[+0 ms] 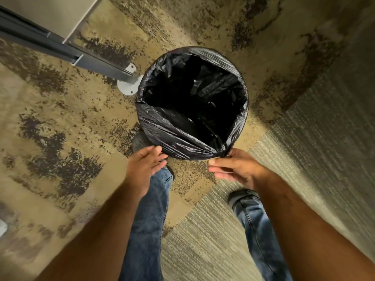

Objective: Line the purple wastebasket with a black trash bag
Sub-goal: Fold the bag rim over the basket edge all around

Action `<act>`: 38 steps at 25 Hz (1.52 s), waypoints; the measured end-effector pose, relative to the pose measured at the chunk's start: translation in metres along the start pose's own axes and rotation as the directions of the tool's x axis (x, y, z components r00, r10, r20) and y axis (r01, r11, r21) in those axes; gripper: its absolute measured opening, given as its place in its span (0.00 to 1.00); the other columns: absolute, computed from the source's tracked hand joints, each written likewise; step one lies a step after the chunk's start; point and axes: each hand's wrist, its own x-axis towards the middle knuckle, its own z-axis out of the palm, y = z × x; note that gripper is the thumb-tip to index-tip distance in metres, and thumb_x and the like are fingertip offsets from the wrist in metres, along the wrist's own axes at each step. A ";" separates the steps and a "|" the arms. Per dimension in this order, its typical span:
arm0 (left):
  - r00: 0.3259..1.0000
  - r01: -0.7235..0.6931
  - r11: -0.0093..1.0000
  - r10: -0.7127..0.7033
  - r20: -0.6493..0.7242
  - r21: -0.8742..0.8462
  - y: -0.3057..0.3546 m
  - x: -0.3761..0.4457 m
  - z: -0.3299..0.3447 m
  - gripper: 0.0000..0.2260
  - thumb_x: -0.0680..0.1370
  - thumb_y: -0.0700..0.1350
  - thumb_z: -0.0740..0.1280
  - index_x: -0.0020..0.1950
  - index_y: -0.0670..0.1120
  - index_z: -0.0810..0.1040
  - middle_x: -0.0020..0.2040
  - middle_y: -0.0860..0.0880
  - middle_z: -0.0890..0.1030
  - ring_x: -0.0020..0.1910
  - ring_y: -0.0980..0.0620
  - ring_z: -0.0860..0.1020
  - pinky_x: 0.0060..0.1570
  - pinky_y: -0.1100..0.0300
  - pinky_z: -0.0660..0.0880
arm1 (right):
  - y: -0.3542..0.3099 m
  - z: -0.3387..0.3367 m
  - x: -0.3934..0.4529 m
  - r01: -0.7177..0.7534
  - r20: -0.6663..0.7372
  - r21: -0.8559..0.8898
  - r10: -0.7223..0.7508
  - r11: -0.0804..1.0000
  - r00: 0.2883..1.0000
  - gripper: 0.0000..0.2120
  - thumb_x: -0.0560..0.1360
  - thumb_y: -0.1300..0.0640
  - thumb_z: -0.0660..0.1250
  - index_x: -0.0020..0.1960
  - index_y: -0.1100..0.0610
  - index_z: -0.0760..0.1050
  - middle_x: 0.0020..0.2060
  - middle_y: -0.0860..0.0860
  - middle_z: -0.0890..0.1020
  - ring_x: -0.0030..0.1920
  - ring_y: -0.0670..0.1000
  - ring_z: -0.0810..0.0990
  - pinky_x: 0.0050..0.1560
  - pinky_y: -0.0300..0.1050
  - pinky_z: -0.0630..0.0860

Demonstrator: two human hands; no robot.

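A black trash bag (162, 126) is stretched over the round mouth of a wastebasket standing on the carpet, and it covers the rim all the way round, so no purple shows. The bag's inside hangs open and dark. My left hand (145, 163) is at the near left rim with fingers spread, just touching or beside the plastic. My right hand (233, 167) is at the near right rim, where the plastic gathers into a twist, and its fingertips pinch that gathered plastic.
A dark metal table leg (97, 61) with a grey round foot plate (126, 88) stands just left of the basket. My two shoes and jeans are below the basket. Patterned brown carpet lies around, with striped grey carpet (304, 138) to the right.
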 end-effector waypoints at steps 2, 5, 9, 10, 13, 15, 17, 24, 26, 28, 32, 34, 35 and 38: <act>0.999 -0.036 0.998 0.038 -0.030 0.058 0.001 -0.002 0.007 0.06 0.79 0.38 0.73 0.55 0.43 0.84 0.51 0.42 0.89 0.50 0.46 0.89 0.47 0.59 0.84 | 0.007 0.013 -0.002 -0.042 0.002 0.046 0.042 0.998 0.999 0.24 0.69 0.56 0.82 0.59 0.67 0.82 0.51 0.63 0.90 0.50 0.58 0.91 0.41 0.42 0.87; 0.996 -0.059 0.995 0.064 -0.069 0.075 0.002 -0.007 0.012 0.07 0.78 0.35 0.74 0.55 0.41 0.84 0.48 0.41 0.89 0.48 0.44 0.89 0.47 0.58 0.85 | 0.016 0.026 0.000 0.014 -0.115 0.152 0.004 0.988 0.993 0.15 0.74 0.58 0.77 0.54 0.68 0.83 0.46 0.64 0.90 0.42 0.55 0.91 0.36 0.41 0.86; 0.983 -0.128 0.973 0.150 -0.105 0.194 0.002 -0.011 0.013 0.05 0.78 0.36 0.74 0.53 0.40 0.85 0.44 0.41 0.88 0.40 0.45 0.88 0.45 0.55 0.86 | 0.022 0.025 -0.001 0.053 -0.129 0.116 -0.038 0.992 0.991 0.17 0.69 0.57 0.79 0.52 0.67 0.83 0.46 0.64 0.90 0.39 0.53 0.90 0.35 0.39 0.86; 0.981 -0.132 0.967 0.159 -0.112 0.216 0.002 -0.011 0.014 0.04 0.77 0.36 0.75 0.51 0.41 0.86 0.42 0.42 0.88 0.38 0.47 0.88 0.44 0.54 0.86 | 0.022 0.024 -0.001 0.058 -0.122 0.110 -0.044 0.992 0.992 0.18 0.67 0.57 0.79 0.52 0.66 0.83 0.46 0.64 0.90 0.39 0.53 0.90 0.35 0.39 0.86; 0.982 -0.113 0.967 0.144 -0.124 0.229 -0.002 -0.008 0.010 0.03 0.77 0.36 0.75 0.50 0.41 0.85 0.39 0.45 0.88 0.35 0.50 0.87 0.42 0.55 0.86 | 0.023 0.025 0.003 0.070 -0.121 0.044 -0.064 0.997 0.991 0.14 0.70 0.61 0.79 0.52 0.67 0.83 0.46 0.63 0.90 0.39 0.52 0.90 0.33 0.39 0.85; 0.983 -0.099 0.949 0.140 -0.116 0.299 -0.007 -0.002 0.007 0.03 0.78 0.36 0.74 0.51 0.41 0.85 0.43 0.43 0.88 0.36 0.50 0.87 0.44 0.54 0.86 | 0.027 0.027 0.009 0.088 -0.137 -0.049 -0.094 0.995 0.986 0.07 0.73 0.64 0.78 0.49 0.66 0.83 0.43 0.61 0.90 0.38 0.52 0.90 0.34 0.39 0.84; 0.982 -0.093 0.915 0.149 -0.115 0.391 -0.016 0.007 0.007 0.04 0.79 0.35 0.72 0.47 0.43 0.83 0.44 0.43 0.87 0.36 0.51 0.88 0.41 0.57 0.86 | 0.030 0.031 0.018 0.095 -0.175 -0.126 -0.116 0.988 0.978 0.04 0.75 0.67 0.76 0.49 0.65 0.83 0.40 0.59 0.90 0.39 0.53 0.91 0.35 0.39 0.85; 0.979 0.090 0.957 -0.035 -0.198 0.276 -0.013 0.045 0.022 0.13 0.81 0.29 0.64 0.49 0.45 0.84 0.50 0.43 0.88 0.40 0.47 0.89 0.35 0.58 0.84 | 0.037 0.032 0.035 0.039 -0.303 -0.133 -0.078 0.990 0.950 0.04 0.78 0.66 0.72 0.53 0.63 0.82 0.43 0.59 0.90 0.43 0.55 0.91 0.37 0.42 0.86; 0.992 0.120 0.949 -0.102 -0.075 0.290 0.000 0.041 0.013 0.12 0.79 0.27 0.66 0.55 0.41 0.82 0.53 0.40 0.87 0.43 0.47 0.89 0.40 0.58 0.85 | 0.031 0.020 0.027 0.029 -0.270 -0.165 -0.074 0.986 0.960 0.08 0.78 0.71 0.71 0.57 0.64 0.80 0.48 0.60 0.88 0.43 0.55 0.91 0.38 0.42 0.86; 0.996 0.069 0.936 -0.045 -0.078 0.344 0.022 0.039 -0.001 0.14 0.80 0.28 0.65 0.62 0.40 0.80 0.57 0.39 0.85 0.51 0.44 0.88 0.49 0.55 0.85 | 0.024 0.008 0.018 0.116 -0.382 -0.085 -0.140 0.990 0.913 0.14 0.79 0.75 0.67 0.59 0.60 0.78 0.51 0.57 0.86 0.46 0.55 0.89 0.42 0.45 0.86; 0.942 -0.222 0.947 0.270 -0.199 0.233 0.084 0.038 -0.003 0.07 0.84 0.42 0.64 0.58 0.52 0.80 0.59 0.48 0.85 0.53 0.52 0.85 0.51 0.56 0.84 | 0.015 0.002 0.006 0.443 -0.671 -0.050 -0.358 0.895 0.649 0.10 0.79 0.62 0.65 0.57 0.50 0.75 0.48 0.51 0.81 0.43 0.53 0.82 0.44 0.52 0.84; 0.951 -0.262 0.902 0.302 -0.068 0.343 0.105 0.038 0.010 0.07 0.84 0.50 0.66 0.59 0.53 0.81 0.60 0.50 0.86 0.57 0.51 0.85 0.56 0.51 0.83 | 0.010 0.011 0.005 0.443 -0.621 -0.165 -0.442 0.881 0.648 0.17 0.77 0.53 0.69 0.65 0.52 0.76 0.53 0.48 0.82 0.47 0.51 0.84 0.51 0.56 0.85; 0.959 -0.251 0.875 0.284 -0.018 0.413 0.111 0.040 0.019 0.08 0.83 0.51 0.67 0.59 0.52 0.82 0.60 0.49 0.86 0.59 0.48 0.85 0.59 0.47 0.82 | 0.007 0.016 0.008 0.413 -0.581 -0.229 -0.464 0.882 0.668 0.21 0.77 0.51 0.72 0.68 0.53 0.77 0.56 0.48 0.83 0.51 0.51 0.85 0.55 0.56 0.85; 0.955 -0.260 0.770 0.295 0.036 0.582 0.119 0.035 0.045 0.02 0.82 0.42 0.69 0.50 0.47 0.81 0.55 0.44 0.86 0.58 0.40 0.85 0.58 0.43 0.82 | -0.001 0.027 0.014 0.373 -0.542 -0.331 -0.498 0.867 0.677 0.22 0.76 0.57 0.76 0.69 0.57 0.79 0.54 0.49 0.87 0.53 0.52 0.87 0.59 0.53 0.85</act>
